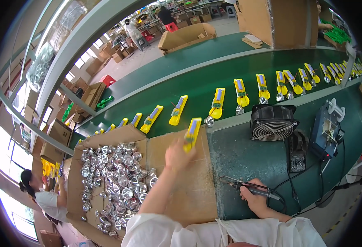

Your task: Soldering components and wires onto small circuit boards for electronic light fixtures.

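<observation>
A yellow flashlight housing (194, 128) with a purple-blue battery inside is in my left hand (178, 155), slightly blurred, above a flat cardboard sheet (189, 185). My right hand (255, 201) grips a soldering iron (267, 192) with a black handle, its tip pointing left over the green bench. Left of my left forearm stands an open cardboard box (121, 135) with many loose silver reflectors (127, 193). Beyond my hands, similar yellow housings (217, 103) lie in a row on the green conveyor belt (197, 86); several toward the right have silver reflectors at their ends.
A black fan (273, 122) sits at the belt's near edge. Right of it are an iron stand (297, 156) and a blue soldering unit (325, 133) with a solder spool; black cables trail toward me. A co-worker (45, 197) is at far left. A metal post (350, 66) rises at right.
</observation>
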The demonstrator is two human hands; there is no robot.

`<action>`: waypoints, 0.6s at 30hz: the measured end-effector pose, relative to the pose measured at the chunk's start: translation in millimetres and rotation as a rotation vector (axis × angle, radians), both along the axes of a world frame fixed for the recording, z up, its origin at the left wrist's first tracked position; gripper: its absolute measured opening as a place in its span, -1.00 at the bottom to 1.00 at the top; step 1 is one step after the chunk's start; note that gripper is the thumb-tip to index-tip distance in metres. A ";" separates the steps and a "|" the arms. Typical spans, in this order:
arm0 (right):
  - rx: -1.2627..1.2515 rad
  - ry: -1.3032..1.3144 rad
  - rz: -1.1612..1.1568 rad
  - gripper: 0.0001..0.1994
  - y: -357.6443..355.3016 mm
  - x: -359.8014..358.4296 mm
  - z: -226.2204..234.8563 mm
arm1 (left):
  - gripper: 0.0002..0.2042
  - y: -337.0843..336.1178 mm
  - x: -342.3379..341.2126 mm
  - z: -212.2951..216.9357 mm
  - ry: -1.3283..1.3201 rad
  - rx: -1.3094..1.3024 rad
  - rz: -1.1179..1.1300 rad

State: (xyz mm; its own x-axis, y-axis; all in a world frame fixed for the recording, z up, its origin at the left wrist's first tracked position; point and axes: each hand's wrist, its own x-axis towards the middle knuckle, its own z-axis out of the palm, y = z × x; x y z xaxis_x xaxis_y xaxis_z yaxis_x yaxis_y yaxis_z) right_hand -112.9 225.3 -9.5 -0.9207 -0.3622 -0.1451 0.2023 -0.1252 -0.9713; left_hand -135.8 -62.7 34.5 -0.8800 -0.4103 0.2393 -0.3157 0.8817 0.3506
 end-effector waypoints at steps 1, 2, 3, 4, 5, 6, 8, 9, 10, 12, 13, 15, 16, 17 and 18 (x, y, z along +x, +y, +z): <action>0.009 -0.001 -0.006 -0.86 -1.6 -0.4 1.2 | -0.61 13.2 28.7 -1.9 -0.009 0.017 0.013; 0.008 0.010 0.006 -0.86 -3.7 -0.2 1.3 | -0.57 24.7 56.9 -0.8 -0.017 0.030 0.032; 0.008 0.022 -0.001 -0.86 -5.1 -0.9 -1.1 | -0.50 38.0 80.0 8.0 -0.050 0.134 0.037; 0.010 0.034 -0.006 -0.86 -6.7 -2.1 -3.9 | -0.44 45.5 100.0 10.5 -0.083 0.241 0.044; 0.014 0.044 0.005 -0.86 -7.2 -2.2 -3.4 | -0.39 42.7 120.4 5.2 0.043 0.113 0.114; 0.009 0.055 0.000 -0.86 -7.6 -2.8 -2.8 | -0.34 34.4 139.0 1.2 0.166 -0.016 0.183; -0.001 0.066 -0.014 -0.86 -9.9 0.1 -2.3 | -0.29 11.6 169.6 -3.4 0.130 -0.225 0.379; 0.007 0.073 -0.008 -0.86 -10.7 1.5 -2.0 | -0.29 5.4 180.1 -6.2 0.009 -0.292 0.454; -0.003 0.080 -0.001 -0.86 -12.3 2.4 -1.7 | -0.36 3.2 188.8 -12.6 -0.092 -0.303 0.399; -0.007 0.094 0.011 -0.86 -11.6 4.7 -2.2 | -0.53 9.9 196.2 -23.8 -0.143 -0.443 0.177; -0.011 0.111 0.012 -0.86 -11.2 5.8 -3.7 | -0.67 18.9 195.9 -25.4 -0.127 -0.476 0.128; -0.019 0.131 0.014 -0.86 -9.5 10.2 -3.3 | -0.71 22.7 202.5 -45.2 -0.077 -0.471 0.083; 0.001 0.140 0.004 -0.86 -7.9 11.4 -2.8 | -0.69 26.1 201.7 -43.4 0.026 -0.501 0.061; 0.021 0.149 -0.006 -0.86 -6.9 12.4 -1.9 | -0.67 28.6 201.6 -40.2 0.010 -0.427 0.095; 0.008 0.160 0.001 -0.86 -6.0 13.8 0.5 | -0.64 29.4 201.2 -37.0 -0.007 -0.352 0.128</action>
